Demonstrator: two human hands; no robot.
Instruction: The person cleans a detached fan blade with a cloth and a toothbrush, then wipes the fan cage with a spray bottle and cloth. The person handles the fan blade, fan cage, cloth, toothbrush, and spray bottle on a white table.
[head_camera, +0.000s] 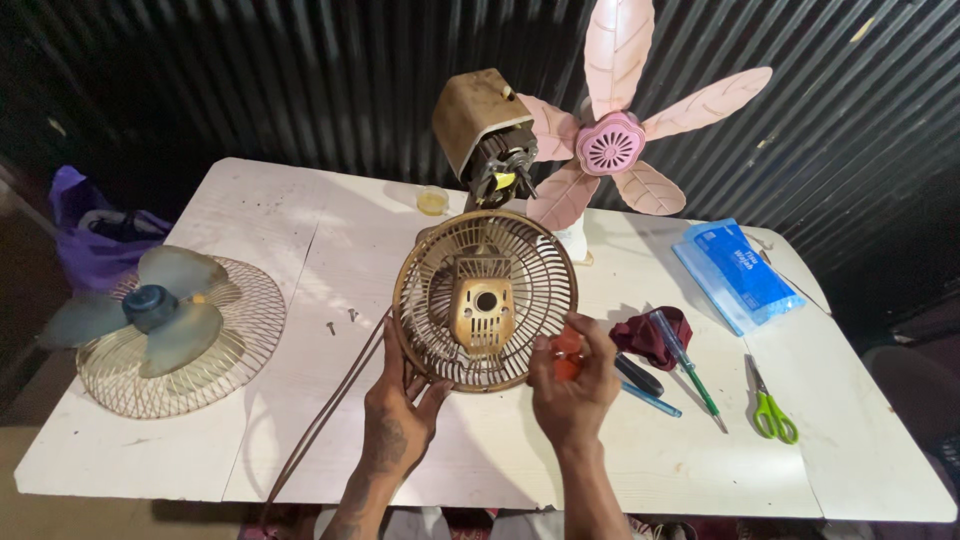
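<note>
— Where's the round fan guard?
— Up on edge on the white surface, left hand curled on its bottom rim, right hand beside, closed round an orange handle.
— How many?
— Two guards, two screws, one scissors.

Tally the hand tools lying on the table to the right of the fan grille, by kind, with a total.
Screwdrivers: 3 (one green-shafted, one dark-handled, one blue-shafted)
Scissors: 1 (green handles)
Total: 4
The orange-handled tool in the right hand is not counted.
</note>
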